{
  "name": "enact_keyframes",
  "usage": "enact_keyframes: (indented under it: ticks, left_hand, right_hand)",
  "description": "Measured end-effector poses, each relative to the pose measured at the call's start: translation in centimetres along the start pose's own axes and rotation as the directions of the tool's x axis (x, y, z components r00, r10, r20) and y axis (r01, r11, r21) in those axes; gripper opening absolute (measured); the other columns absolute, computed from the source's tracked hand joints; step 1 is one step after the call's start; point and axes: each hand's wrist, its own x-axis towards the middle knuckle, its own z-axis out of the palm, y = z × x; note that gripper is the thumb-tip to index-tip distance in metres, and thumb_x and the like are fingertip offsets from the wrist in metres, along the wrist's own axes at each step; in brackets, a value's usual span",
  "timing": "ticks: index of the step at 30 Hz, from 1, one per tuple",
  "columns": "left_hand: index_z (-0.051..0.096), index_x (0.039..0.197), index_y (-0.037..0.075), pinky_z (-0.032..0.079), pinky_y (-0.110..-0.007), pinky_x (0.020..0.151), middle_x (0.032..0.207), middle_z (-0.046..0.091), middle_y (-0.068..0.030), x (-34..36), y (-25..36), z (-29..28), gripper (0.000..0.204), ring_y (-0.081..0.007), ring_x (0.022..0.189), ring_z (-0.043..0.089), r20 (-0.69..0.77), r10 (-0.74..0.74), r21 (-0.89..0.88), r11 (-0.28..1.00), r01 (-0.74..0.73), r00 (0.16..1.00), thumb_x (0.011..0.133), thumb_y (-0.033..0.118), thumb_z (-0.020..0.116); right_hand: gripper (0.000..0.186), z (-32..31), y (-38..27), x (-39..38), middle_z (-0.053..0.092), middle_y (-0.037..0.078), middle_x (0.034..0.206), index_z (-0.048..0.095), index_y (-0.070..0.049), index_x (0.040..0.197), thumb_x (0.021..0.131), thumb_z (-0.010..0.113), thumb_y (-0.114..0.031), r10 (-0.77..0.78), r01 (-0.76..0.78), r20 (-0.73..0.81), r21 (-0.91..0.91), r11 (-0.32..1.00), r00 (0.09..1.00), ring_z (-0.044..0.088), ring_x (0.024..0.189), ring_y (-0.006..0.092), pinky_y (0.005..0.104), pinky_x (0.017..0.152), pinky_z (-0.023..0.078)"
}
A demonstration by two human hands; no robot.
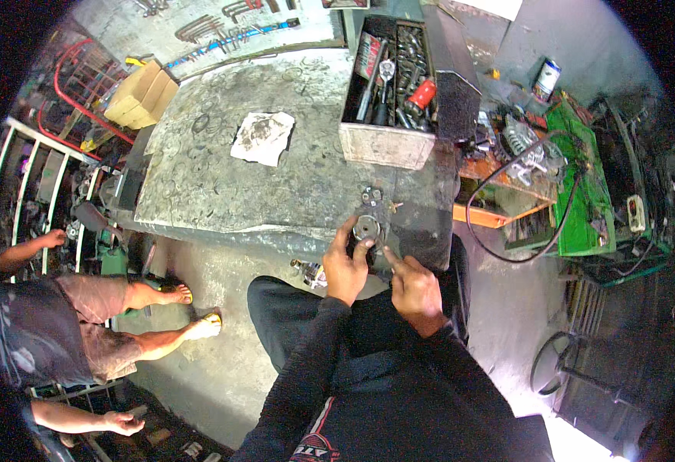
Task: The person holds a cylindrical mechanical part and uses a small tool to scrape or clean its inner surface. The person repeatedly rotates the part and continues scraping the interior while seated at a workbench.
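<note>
Near the front edge of the workbench [191, 185], my left hand [345, 269] grips a round metal part [367, 226], with thumb and fingers on either side of its rim. My right hand [416, 292] is close by on the right, its fingers curled and the index finger reaching toward the part's lower right side. Whatever it may pinch is too small to make out. Just beyond the round part lie small metal pieces [371, 196] on the bench. A stained white cloth or paper [263, 138] lies farther left.
A metal toolbox [387, 150] full of sockets and ratchets stands at the bench's back right. Hex keys [199, 29] hang on the wall. An alternator [526, 146] and a green panel [584, 185] are to the right. At left, another person [53, 331] stands by a white rack.
</note>
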Motion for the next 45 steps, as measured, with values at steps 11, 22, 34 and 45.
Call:
enact_keyframes:
  ticks: [11,22,34,45]
  left_hand:
    - [0.065,0.138,0.004,0.058,-0.041,0.088,0.114,0.075,-0.0242,-0.2,0.9,-0.3,0.048,-0.0339,0.106,0.075,0.053,-0.106,-0.047,0.993,0.108,0.993,0.093,0.017,0.076]
    - [0.064,0.138,0.006,0.057,-0.042,0.088,0.117,0.074,-0.0252,0.1,1.7,-0.7,0.047,-0.038,0.107,0.074,0.098,-0.22,-0.041,0.974,0.224,0.971,0.093,0.013,0.076]
    - [0.063,0.141,0.007,0.057,-0.044,0.092,0.119,0.073,-0.0267,0.1,1.5,-1.0,0.05,-0.0417,0.111,0.072,0.109,-0.19,-0.047,0.98,0.196,0.976,0.093,0.016,0.075]
    - [0.064,0.137,0.004,0.057,-0.042,0.094,0.124,0.072,-0.0263,0.3,0.9,-0.5,0.048,-0.0387,0.112,0.073,0.077,-0.16,-0.031,0.986,0.163,0.984,0.092,0.015,0.077]
  right_hand:
    - [0.051,0.6,-1.2,2.4,0.067,0.024,0.094,0.071,-0.008,0.134,0.085,0.063,0.005,0.085,-0.084,0.039,-0.011,0.996,0.996,0.069,0.087,0.0451,0.0507,0.076,0.056]
    - [0.053,1.7,-0.5,3.8,0.063,0.023,0.088,0.069,-0.011,0.138,0.087,0.062,0.003,0.045,-0.045,0.019,-0.007,0.999,0.999,0.067,0.081,0.0447,0.0507,0.073,0.054]
    - [0.05,0.4,-0.8,1.7,0.071,0.024,0.101,0.07,-0.009,0.134,0.086,0.064,0.0,0.009,-0.006,0.031,-0.073,0.997,0.999,0.072,0.088,0.0445,0.0516,0.076,0.06]
    - [0.054,0.4,-0.8,1.2,0.067,0.025,0.093,0.069,-0.008,0.137,0.085,0.062,0.004,0.077,-0.077,0.033,0.008,0.997,0.997,0.069,0.09,0.0449,0.0504,0.079,0.056]
